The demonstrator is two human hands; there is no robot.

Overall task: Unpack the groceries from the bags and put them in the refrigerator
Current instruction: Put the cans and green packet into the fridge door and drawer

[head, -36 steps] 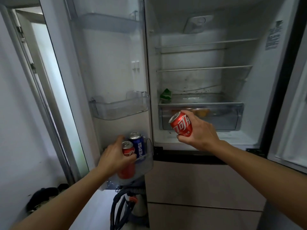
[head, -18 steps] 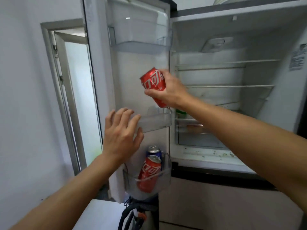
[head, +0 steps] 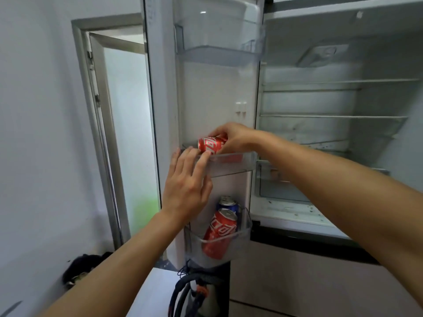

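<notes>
Okay, right hand (head: 238, 139) grasps the red cola can (head: 209, 144) by its 3 o'clock end, fingers curled over the top; thumb not visible. Can lies on its side, long axis running 9 to 3, so the body sticks out from the grip toward 9 o'clock. It sits at rim level of the middle door bin (head: 240, 164) on the open refrigerator door (head: 206, 99), over the bin's 9 o'clock half. Cannot tell if it touches the rim or hangs just clear. Left hand (head: 186, 181) comes up from 6 o'clock, released, fingers fairly straight, tips on the bin's front wall right under the can. One fingertip looks to touch the can's underside. Both hands are at the can, but only the right one carries it.

Judgement: step in hand is setting this can into the middle bin. What matters is that the axis lies along the bin, not upright. Either it goes in lying down, straight toward 6 o'clock, or the free 9 o'clock end must swing up to 12 so it stands. Left hand is best placed to steady that free end. Lying down, it could roll along the bin.

Lower door bin (head: 243, 234), at 6 o'clock from the hands, holds a second red cola can (head: 219, 234), leaning, and a blue soda can (head: 226, 203) behind it.
</notes>
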